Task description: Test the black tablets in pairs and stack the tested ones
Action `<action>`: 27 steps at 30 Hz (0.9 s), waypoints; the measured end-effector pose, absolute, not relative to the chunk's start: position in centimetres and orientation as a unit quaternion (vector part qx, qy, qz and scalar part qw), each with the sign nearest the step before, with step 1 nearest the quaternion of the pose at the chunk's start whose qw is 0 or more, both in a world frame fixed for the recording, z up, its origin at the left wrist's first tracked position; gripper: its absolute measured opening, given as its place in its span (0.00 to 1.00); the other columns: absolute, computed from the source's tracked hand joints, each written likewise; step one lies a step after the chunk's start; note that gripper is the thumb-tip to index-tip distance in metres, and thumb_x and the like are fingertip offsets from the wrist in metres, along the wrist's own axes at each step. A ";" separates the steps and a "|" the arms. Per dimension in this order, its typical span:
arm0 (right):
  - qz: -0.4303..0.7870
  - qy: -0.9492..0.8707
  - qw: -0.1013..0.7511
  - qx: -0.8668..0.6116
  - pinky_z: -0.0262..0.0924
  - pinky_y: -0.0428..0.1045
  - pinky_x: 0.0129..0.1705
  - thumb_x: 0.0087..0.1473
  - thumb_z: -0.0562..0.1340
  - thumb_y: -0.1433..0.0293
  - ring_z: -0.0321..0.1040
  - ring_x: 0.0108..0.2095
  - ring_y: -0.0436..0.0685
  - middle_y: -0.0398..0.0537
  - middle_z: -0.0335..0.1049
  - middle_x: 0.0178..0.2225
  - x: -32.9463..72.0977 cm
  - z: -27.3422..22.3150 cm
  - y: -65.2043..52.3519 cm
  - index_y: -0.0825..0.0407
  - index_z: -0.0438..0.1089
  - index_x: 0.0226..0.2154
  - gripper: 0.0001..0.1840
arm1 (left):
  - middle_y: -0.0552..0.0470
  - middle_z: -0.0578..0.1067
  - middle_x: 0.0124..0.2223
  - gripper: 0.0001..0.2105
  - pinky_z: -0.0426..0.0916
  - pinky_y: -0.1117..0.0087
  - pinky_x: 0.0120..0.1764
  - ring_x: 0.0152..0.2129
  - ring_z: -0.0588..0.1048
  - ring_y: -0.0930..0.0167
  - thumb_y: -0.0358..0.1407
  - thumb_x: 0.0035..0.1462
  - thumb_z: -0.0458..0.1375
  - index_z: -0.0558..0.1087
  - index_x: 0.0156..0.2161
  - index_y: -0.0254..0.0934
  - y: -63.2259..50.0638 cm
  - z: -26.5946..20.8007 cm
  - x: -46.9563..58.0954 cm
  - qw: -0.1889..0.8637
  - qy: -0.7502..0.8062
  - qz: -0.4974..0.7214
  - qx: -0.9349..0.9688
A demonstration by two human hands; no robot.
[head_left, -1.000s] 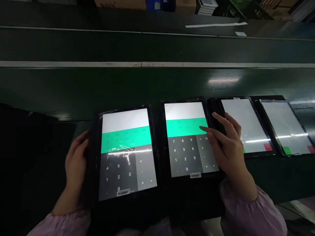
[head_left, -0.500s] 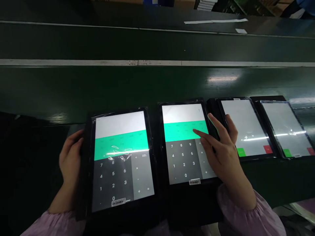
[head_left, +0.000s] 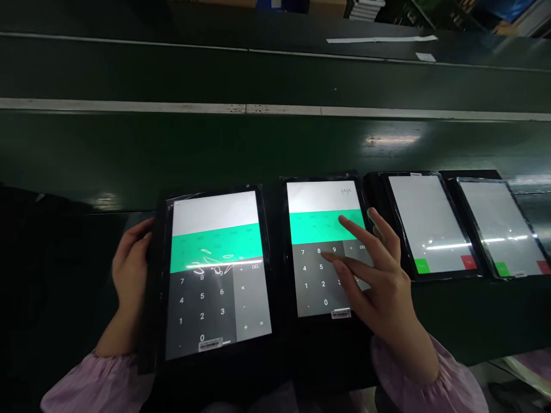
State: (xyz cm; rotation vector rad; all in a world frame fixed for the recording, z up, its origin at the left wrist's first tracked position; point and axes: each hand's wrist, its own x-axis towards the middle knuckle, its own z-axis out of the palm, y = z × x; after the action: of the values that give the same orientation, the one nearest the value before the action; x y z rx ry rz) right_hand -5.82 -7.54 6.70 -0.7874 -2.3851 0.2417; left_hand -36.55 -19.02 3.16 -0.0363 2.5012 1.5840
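My left hand (head_left: 130, 275) is closed on the left edge of a tablet (head_left: 220, 304) in a dark holder, with its fingertips hidden behind the edge. That screen shows a calculator keypad under a green band. Over a second tablet (head_left: 312, 289), also showing a calculator, hovers or rests my right hand (head_left: 385, 281), fingers spread and holding nothing. One fingertip is at the green band and another near the 8 key; whether they touch the glass I cannot tell. Small characters stand in this tablet's white display field. Each of the two carries a barcode label at its lower edge.
To the right lie a third tablet (head_left: 430, 223) and a fourth tablet (head_left: 501, 226), with white screens and green and red corner squares. A pale rail (head_left: 172, 107) crosses the dark green bench behind. Farther back lies a white strip (head_left: 383, 39).
My right hand's fingers have spread, one now reaching down near the 8 key. More characters show on the second tablet's display. The 2 on the third tablet's screen is gone.
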 end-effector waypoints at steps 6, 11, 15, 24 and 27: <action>0.090 -0.908 0.278 -0.301 0.66 0.76 0.67 0.71 0.60 0.70 0.51 0.76 0.76 0.49 0.71 0.67 -6.6 6.2 -8.2 0.45 0.84 0.46 0.14 | 0.54 0.80 0.40 0.11 0.62 0.56 0.69 0.54 0.75 0.59 0.36 0.42 0.59 0.77 0.34 0.42 -19.5 2.5 -37.0 0.097 0.828 0.552 0.016; 0.088 -0.924 0.235 -0.289 0.50 0.84 0.71 0.72 0.59 0.68 0.39 0.79 0.78 0.44 0.63 0.73 -7.1 6.1 -8.7 0.40 0.81 0.51 0.16 | 0.54 0.80 0.40 0.12 0.67 0.55 0.64 0.50 0.77 0.59 0.36 0.42 0.60 0.78 0.36 0.41 -19.8 2.1 -37.2 0.105 0.827 0.552 0.002; 0.062 -0.881 0.303 -0.357 0.64 0.77 0.68 0.71 0.60 0.69 0.47 0.77 0.77 0.46 0.67 0.70 -5.3 6.4 -6.9 0.43 0.83 0.50 0.15 | 0.56 0.77 0.35 0.11 0.65 0.56 0.65 0.47 0.76 0.60 0.37 0.42 0.60 0.77 0.35 0.42 -19.4 2.9 -36.7 0.096 0.836 0.540 -0.006; 0.042 -0.839 0.317 -0.440 0.65 0.80 0.65 0.74 0.57 0.63 0.50 0.76 0.79 0.49 0.69 0.69 -3.8 4.9 -4.9 0.43 0.84 0.48 0.18 | 0.56 0.77 0.35 0.12 0.59 0.54 0.68 0.48 0.75 0.60 0.38 0.38 0.60 0.77 0.32 0.42 -19.4 2.8 -36.7 0.102 0.840 0.533 -0.009; 0.022 -0.837 0.320 -0.444 0.64 0.80 0.65 0.75 0.55 0.62 0.52 0.75 0.79 0.51 0.70 0.68 -4.1 4.7 -5.0 0.45 0.84 0.48 0.20 | 0.56 0.78 0.36 0.15 0.64 0.56 0.64 0.42 0.75 0.62 0.39 0.38 0.61 0.79 0.35 0.42 -19.6 2.4 -36.9 0.108 0.836 0.537 -0.018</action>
State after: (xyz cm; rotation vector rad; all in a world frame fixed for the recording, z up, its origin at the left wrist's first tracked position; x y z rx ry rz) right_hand -4.13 -5.00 4.72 -1.1677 -2.1988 0.0569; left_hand -36.88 -19.64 2.37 -0.0541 2.4615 1.5801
